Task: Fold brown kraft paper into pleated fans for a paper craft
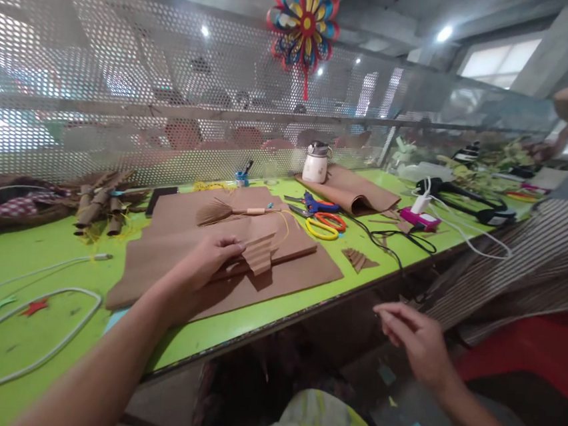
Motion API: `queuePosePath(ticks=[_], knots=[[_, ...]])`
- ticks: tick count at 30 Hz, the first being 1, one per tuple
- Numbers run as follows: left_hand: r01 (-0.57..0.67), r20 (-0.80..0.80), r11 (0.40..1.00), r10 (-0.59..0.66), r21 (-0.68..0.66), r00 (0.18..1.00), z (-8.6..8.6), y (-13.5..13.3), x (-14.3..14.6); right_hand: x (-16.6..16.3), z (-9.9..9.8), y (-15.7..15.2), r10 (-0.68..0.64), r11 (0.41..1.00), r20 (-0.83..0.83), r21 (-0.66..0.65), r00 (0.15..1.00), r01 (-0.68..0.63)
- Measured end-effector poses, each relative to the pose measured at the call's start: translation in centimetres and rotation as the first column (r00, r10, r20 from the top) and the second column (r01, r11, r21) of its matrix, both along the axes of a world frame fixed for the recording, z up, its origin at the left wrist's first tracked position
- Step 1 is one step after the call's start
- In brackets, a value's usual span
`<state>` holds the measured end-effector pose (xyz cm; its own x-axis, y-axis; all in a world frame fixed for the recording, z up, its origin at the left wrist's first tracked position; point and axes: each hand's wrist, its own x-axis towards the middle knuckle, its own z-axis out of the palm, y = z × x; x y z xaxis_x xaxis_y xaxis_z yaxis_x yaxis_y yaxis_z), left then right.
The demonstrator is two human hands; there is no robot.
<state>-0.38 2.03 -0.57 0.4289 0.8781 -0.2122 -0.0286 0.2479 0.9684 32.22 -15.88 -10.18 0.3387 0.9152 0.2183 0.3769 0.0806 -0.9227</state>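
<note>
My left hand (pixel 217 255) pinches a pleated piece of brown paper (pixel 259 253) by its left end, just above the stacked brown paper sheets (pixel 159 258). Past the table's front edge hangs my right hand (pixel 415 336), its thumb and fingers pressed together; whatever sits between them is too small to make out. On the sheets lies a small fan-shaped brown paper brush (pixel 216 212) with a wrapped handle. Scissors with yellow handles (pixel 321 229) and blue-handled pliers (pixel 318 203) are to its right. Another folded paper scrap (pixel 357 259) rests near the front edge.
A green table (pixel 274 319) runs along a perforated metal screen (pixel 125 84). Rolled brown paper (pixel 349 189), a white bottle (pixel 315 164), a pink power socket (pixel 419 219) and cables lie toward the back and right. Paper tubes (pixel 94 205) and a white cable (pixel 63 339) are left. Another person stands at right.
</note>
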Motion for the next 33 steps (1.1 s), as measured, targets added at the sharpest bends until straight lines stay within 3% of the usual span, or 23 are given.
queuePosePath(ticks=[2, 3, 5, 9, 11, 13, 17, 22, 27, 33], knots=[[-0.009, -0.016, 1.0, 0.009, -0.005, 1.0, 0.1, -0.1, 0.1, 1.3, 2.7, 1.6, -0.1, 0.989, 0.246, 0.129, 0.964, 0.07], [-0.014, -0.024, 1.0, 0.014, -0.003, 1.0, 0.3, -0.2, 0.1, 2.0, 3.9, 2.6, -0.131, 0.978, 0.383, 0.202, 0.914, 0.055], [-0.021, -0.036, 1.0, 0.021, 0.001, 0.999, 0.5, -0.3, 0.3, 3.3, 5.9, 4.8, -0.091, 0.974, 0.608, 0.221, 0.789, -0.058], [-0.032, -0.054, 0.999, 0.032, 0.002, 0.998, 0.6, -0.4, 0.3, 4.5, 7.6, 8.7, 0.164, 0.955, 0.842, -0.006, 0.514, -0.295], [-0.025, -0.07, 0.999, 0.027, 0.024, 0.997, 0.5, -0.4, 0.3, 4.3, 7.7, 9.9, 0.274, 0.929, 0.848, -0.112, 0.453, -0.352], [-0.018, -0.069, 0.999, 0.02, 0.033, 0.997, 0.5, -0.4, 0.2, 4.1, 7.6, 10.7, 0.304, 0.926, 0.813, -0.129, 0.497, -0.355], [-0.039, -0.046, 0.999, 0.039, -0.005, 0.998, 0.9, -0.6, 0.5, 4.6, 7.2, 12.1, 0.206, 0.966, 0.692, -0.032, 0.692, -0.255], [-0.033, -0.061, 0.999, 0.032, -0.003, 0.998, 1.0, -0.7, 0.6, 6.3, 6.2, 13.4, 0.061, 0.991, 0.612, 0.058, 0.788, -0.121], [-0.006, -0.082, 0.999, 0.009, 0.039, 0.997, 0.5, -0.2, 0.2, 6.5, 5.4, 13.5, -0.042, 0.99, 0.538, 0.139, 0.842, -0.04], [-0.027, -0.061, 1.0, 0.027, 0.016, 0.998, 0.7, -0.3, 0.3, 5.9, 5.7, 13.9, -0.087, 0.974, 0.555, 0.222, 0.828, -0.047]])
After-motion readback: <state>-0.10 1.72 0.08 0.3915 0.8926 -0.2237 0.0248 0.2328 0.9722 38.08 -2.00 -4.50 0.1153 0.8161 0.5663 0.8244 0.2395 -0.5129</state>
